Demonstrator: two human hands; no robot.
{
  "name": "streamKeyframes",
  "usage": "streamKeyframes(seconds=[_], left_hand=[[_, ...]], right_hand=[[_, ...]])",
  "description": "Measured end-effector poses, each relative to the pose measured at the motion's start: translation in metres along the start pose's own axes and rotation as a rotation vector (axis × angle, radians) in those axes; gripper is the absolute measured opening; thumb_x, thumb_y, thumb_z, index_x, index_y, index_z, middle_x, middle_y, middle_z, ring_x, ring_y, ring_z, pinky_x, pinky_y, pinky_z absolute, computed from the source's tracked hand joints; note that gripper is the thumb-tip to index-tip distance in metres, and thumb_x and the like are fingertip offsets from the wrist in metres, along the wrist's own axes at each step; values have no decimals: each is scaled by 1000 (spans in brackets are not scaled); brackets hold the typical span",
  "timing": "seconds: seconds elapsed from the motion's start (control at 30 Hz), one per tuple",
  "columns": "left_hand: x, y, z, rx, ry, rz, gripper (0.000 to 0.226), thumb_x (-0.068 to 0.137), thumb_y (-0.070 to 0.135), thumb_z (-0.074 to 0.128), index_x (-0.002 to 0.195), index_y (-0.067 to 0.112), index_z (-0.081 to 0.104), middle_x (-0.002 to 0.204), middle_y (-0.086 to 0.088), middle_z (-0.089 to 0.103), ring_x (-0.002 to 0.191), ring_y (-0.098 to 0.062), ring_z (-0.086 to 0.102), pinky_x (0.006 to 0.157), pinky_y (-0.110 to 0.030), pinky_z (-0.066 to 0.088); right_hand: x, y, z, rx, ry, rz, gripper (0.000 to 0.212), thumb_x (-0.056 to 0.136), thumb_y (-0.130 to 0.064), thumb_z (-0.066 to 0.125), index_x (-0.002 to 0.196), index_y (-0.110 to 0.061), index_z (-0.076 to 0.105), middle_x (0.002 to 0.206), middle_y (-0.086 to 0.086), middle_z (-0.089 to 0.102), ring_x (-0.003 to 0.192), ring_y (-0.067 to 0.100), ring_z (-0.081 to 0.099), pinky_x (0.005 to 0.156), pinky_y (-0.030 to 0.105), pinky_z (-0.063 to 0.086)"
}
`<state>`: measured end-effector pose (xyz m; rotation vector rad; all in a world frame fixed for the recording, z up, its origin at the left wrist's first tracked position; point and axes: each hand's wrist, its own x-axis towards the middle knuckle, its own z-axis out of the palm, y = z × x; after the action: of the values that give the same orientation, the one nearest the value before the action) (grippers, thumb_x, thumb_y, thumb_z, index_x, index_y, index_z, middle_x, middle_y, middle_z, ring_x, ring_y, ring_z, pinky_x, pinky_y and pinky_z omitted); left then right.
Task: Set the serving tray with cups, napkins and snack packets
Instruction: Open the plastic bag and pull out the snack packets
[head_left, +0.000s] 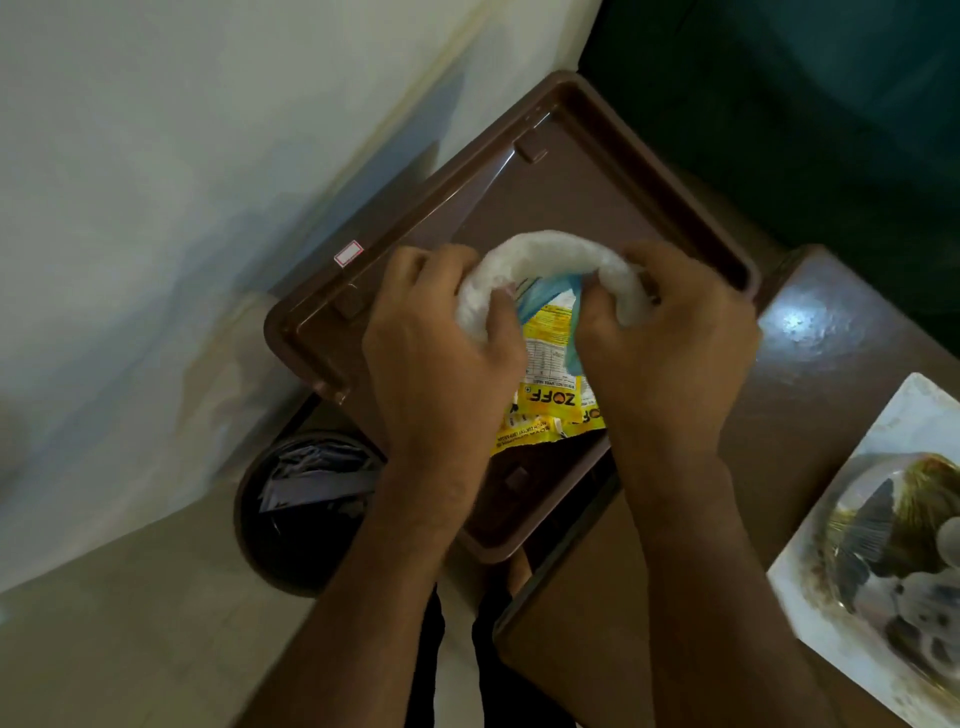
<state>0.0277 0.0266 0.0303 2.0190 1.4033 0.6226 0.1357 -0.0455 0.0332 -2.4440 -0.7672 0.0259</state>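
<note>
Both hands over brown serving tray (566, 171), centre frame. Left hand (441, 353) and right hand (670, 353) each with fingers clamped round white napkin wad (550, 254), arched between them. Yellow ZOFF snack packets (550, 400) just beneath, on tray. Bin (306, 514) at 7 o'clock, white picture plate (883, 519) on brown surface (831, 332) at 4.

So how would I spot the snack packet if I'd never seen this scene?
Find the big brown serving tray in the middle. Just above it the left hand and right hand hold a white crumpled bundle. The snack packet hangs between them: the only bright yellow thing, with printed lettering.
</note>
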Motion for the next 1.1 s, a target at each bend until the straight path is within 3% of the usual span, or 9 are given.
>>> streamKeyframes(seconds=[0.13,0.3,0.4,0.5,0.7,0.8,0.87,0.93,1.1], left_hand=[[-26,22,9,-475,-223,-441,25,98,32,72,115,15,63,92,4,74,77,-4,74,62,-15,55],[-31,12,-4,-981,-245,-687,44,113,33,39,118,4,71,106,-14,79,89,-17,78,70,-24,60],[-37,5,-11,-985,-217,-678,60,114,43,26,125,4,70,112,-18,78,97,-17,78,73,-20,59],[-44,-1,-14,-974,-186,-646,55,115,38,28,127,6,71,114,-12,80,104,-19,78,79,-25,62],[-68,-21,-23,-874,-23,-708,21,95,4,71,113,15,75,115,-8,77,108,-24,75,95,-46,64],[-75,-38,-34,-961,96,-918,44,87,10,83,125,18,63,122,-6,73,105,-23,77,84,-42,67],[-78,-52,-45,-1010,18,-993,41,89,13,81,127,14,66,118,-9,77,99,-26,79,73,-38,67],[-85,-66,-57,-926,-58,-982,23,92,15,78,114,12,76,106,-9,81,90,-23,80,65,-32,65],[-101,-97,-71,-791,97,-1009,15,94,7,73,106,12,79,96,-5,81,85,-19,78,69,-32,65]], right_hand=[[-10,-16,4,240,-149,83,28,102,-25,61,127,-16,71,109,-6,78,90,2,69,84,9,54],[-20,-10,-2,294,-329,-32,47,103,-43,65,141,-15,61,119,-10,72,96,-1,69,76,8,55],[-25,-4,-5,300,-423,-107,74,88,-50,79,148,-16,52,130,-9,67,112,6,67,89,24,59],[-33,-4,-5,349,-435,-120,73,87,-31,83,150,-13,50,138,-2,64,123,15,64,99,39,60],[-60,-17,-3,701,-478,115,57,90,15,52,138,-16,58,126,-9,61,108,0,67,75,34,67],[-80,-24,3,881,-524,166,62,83,22,46,121,-23,62,123,2,66,104,27,73,66,53,66],[-91,-29,10,904,-525,161,58,76,25,45,107,-20,66,110,13,71,90,34,72,61,40,61],[-104,-36,19,886,-508,138,55,69,28,42,93,-14,69,92,7,70,77,13,67,58,26,53],[-143,-60,37,702,-530,53,50,68,18,50,81,-19,81,103,17,69,99,21,69,87,36,60]])
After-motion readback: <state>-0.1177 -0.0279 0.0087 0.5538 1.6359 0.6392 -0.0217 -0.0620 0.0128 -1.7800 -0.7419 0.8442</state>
